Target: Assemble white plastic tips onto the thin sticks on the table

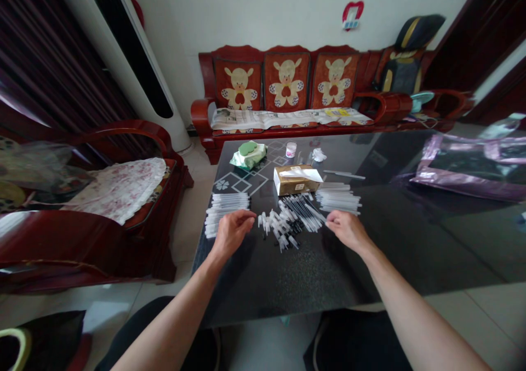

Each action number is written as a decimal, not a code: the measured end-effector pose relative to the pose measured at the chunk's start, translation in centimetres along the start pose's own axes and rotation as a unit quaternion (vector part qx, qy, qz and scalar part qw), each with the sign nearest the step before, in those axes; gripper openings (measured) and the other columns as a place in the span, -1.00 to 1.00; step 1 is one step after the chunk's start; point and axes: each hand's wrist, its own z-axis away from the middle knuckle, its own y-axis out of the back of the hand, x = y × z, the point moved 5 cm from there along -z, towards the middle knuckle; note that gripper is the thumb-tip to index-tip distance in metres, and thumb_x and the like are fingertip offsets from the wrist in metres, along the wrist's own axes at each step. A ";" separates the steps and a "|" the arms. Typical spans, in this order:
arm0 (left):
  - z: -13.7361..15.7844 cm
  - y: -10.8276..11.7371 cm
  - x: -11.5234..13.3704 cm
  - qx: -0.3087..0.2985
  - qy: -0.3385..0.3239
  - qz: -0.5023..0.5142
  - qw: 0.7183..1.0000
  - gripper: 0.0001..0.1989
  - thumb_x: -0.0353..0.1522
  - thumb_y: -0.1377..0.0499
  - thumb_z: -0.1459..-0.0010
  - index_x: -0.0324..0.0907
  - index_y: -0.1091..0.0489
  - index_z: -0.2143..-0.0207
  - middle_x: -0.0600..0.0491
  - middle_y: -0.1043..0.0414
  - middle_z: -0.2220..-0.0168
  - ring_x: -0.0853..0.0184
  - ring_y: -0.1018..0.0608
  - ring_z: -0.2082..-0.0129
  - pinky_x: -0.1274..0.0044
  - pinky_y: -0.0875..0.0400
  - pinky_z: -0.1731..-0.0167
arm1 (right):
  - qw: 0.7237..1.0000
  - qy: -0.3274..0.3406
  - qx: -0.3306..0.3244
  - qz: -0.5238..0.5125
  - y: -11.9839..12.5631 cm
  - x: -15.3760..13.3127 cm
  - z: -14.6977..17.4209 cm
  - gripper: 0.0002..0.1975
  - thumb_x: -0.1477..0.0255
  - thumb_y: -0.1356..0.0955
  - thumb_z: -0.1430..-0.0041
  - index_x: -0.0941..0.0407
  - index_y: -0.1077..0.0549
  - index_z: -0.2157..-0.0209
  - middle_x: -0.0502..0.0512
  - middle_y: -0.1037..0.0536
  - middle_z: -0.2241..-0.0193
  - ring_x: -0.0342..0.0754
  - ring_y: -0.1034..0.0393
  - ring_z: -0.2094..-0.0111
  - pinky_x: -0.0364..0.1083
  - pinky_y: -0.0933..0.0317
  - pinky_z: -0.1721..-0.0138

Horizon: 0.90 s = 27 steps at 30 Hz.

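Note:
My left hand (235,229) is closed in a pinch beside a stack of whitish pens (225,209) at the table's left; anything between its fingertips is too small to make out. My right hand (347,228) is pinched too, at the near edge of a pile of translucent pen barrels (339,198). A thin pale stick reaches its fingertips, but I cannot tell whether they grip it. Between the hands lie a heap of clear and black pen caps (279,226) and a fan of dark-tipped pen refills (306,213).
Behind the pens stands a tissue box (298,184). Farther back are a green wipes pack (249,154), a small white tub (291,150) and crumpled tissue (319,155). Two loose barrels (344,174) lie right of the box. A purple-edged plastic bag (464,190) rests at the right.

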 end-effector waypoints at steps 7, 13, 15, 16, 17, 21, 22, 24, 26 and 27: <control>2.4 -5.8 0.1 -0.120 0.138 0.265 0.947 -0.56 -0.19 -0.29 0.03 -0.32 -0.44 0.17 -0.08 -0.52 0.37 0.34 -0.54 0.45 0.49 -0.47 0.40 | 0.955 0.096 -0.104 -0.261 -3.7 -9.9 4.0 -0.90 0.41 -0.32 -0.06 0.17 -0.41 0.44 -0.11 -0.30 0.69 -0.21 -0.16 0.64 -0.21 0.02 0.59; 2.2 -5.2 -0.1 -0.067 0.137 0.289 0.945 -0.65 -0.16 -0.26 -0.02 -0.33 -0.44 0.37 -0.04 -0.49 0.49 0.35 -0.54 0.50 0.54 -0.47 0.45 | 0.955 0.090 -0.116 -0.258 -3.5 -9.7 3.2 -0.82 0.34 -0.30 -0.12 0.15 -0.45 0.34 -0.05 -0.41 0.65 -0.16 -0.30 0.62 -0.21 -0.08 0.56; 1.8 -4.2 -0.3 -0.042 0.137 0.295 0.945 -0.66 -0.17 -0.25 -0.03 -0.32 -0.43 0.38 -0.04 -0.50 0.48 0.35 -0.55 0.50 0.53 -0.47 0.44 | 0.983 0.057 -0.041 -0.170 -2.2 -6.8 1.7 -0.81 0.37 -0.27 -0.15 0.15 -0.48 0.36 0.02 -0.48 0.60 -0.12 -0.36 0.56 -0.18 -0.12 0.50; 1.7 -3.9 -0.4 -0.033 0.139 0.300 0.943 -0.67 -0.18 -0.25 -0.04 -0.32 -0.43 0.37 -0.04 -0.50 0.47 0.35 -0.55 0.49 0.53 -0.48 0.44 | 0.994 0.040 0.003 -0.101 -1.4 -5.2 0.9 -0.82 0.40 -0.27 -0.14 0.14 -0.49 0.40 0.07 -0.52 0.55 -0.08 -0.40 0.49 -0.17 -0.13 0.45; 1.5 -3.5 -0.5 -0.025 0.143 0.304 0.941 -0.68 -0.18 -0.25 -0.03 -0.31 -0.43 0.37 -0.03 -0.51 0.46 0.35 -0.55 0.50 0.53 -0.48 0.44 | 0.999 0.011 0.043 -0.028 -0.7 -3.7 0.3 -0.83 0.43 -0.27 -0.12 0.13 -0.50 0.41 0.10 -0.55 0.50 -0.04 -0.43 0.42 -0.15 -0.14 0.42; 1.4 -3.1 -0.6 -0.002 0.158 0.321 0.934 -0.68 -0.21 -0.28 0.00 -0.30 -0.42 0.32 -0.01 -0.51 0.48 0.37 -0.55 0.52 0.55 -0.48 0.45 | 0.989 -0.066 0.036 0.126 -0.2 0.4 -1.1 -0.82 0.42 -0.26 -0.13 0.09 -0.50 0.41 0.15 -0.58 0.41 0.04 -0.46 0.34 -0.12 -0.12 0.42; 1.4 -3.1 -0.6 0.000 0.159 0.326 0.932 -0.68 -0.22 -0.28 0.01 -0.30 -0.42 0.31 -0.01 -0.51 0.48 0.37 -0.55 0.52 0.55 -0.48 0.45 | 0.988 -0.069 0.024 0.139 -0.4 0.7 -1.2 -0.83 0.41 -0.27 -0.13 0.09 -0.50 0.41 0.15 -0.58 0.40 0.04 -0.47 0.33 -0.12 -0.12 0.42; 1.4 -3.2 -0.7 0.000 0.161 0.336 0.928 -0.69 -0.23 -0.29 0.01 -0.30 -0.41 0.31 -0.01 -0.51 0.48 0.37 -0.55 0.52 0.55 -0.48 0.45 | 0.986 -0.067 0.003 0.156 -1.0 0.9 -1.4 -0.83 0.38 -0.27 -0.13 0.09 -0.49 0.41 0.17 -0.58 0.38 0.06 -0.47 0.31 -0.11 -0.14 0.41; 1.4 -3.2 -0.9 -0.002 0.164 0.349 0.923 -0.69 -0.24 -0.28 0.00 -0.30 -0.40 0.30 -0.01 -0.51 0.48 0.37 -0.55 0.52 0.55 -0.48 0.45 | 0.983 -0.071 -0.006 0.170 -1.5 0.8 -1.5 -0.82 0.39 -0.26 -0.13 0.10 -0.49 0.40 0.19 -0.58 0.36 0.08 -0.48 0.29 -0.09 -0.15 0.40; 1.4 -3.2 -1.0 -0.002 0.164 0.357 0.920 -0.70 -0.25 -0.29 0.00 -0.30 -0.40 0.29 -0.02 -0.51 0.47 0.37 -0.56 0.51 0.55 -0.49 0.44 | 0.982 -0.075 -0.007 0.174 -1.6 0.8 -1.6 -0.81 0.41 -0.25 -0.13 0.11 -0.49 0.40 0.21 -0.58 0.36 0.09 -0.48 0.29 -0.09 -0.16 0.39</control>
